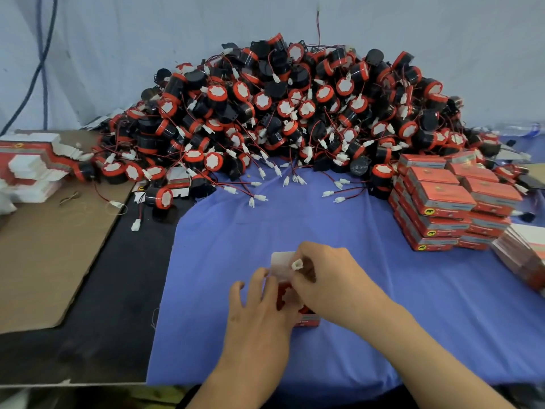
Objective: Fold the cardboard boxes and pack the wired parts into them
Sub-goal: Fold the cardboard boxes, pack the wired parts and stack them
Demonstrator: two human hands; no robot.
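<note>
A small red cardboard box (308, 319) lies on the blue cloth near me, its white flap (281, 262) standing open at the far end. My left hand (259, 305) grips the box from the left. My right hand (327, 278) pinches a wired part's white connector (295, 265) at the box's open mouth; the part's body is hidden behind my fingers. A big heap of black-and-red wired parts (295, 113) fills the back of the table.
Closed red boxes (442, 208) are stacked at the right. Flat unfolded boxes (32, 169) lie stacked at the left on a brown cardboard sheet (44, 261). More flat boxes (525, 255) sit at the far right edge. Blue cloth (295, 225) covers the middle.
</note>
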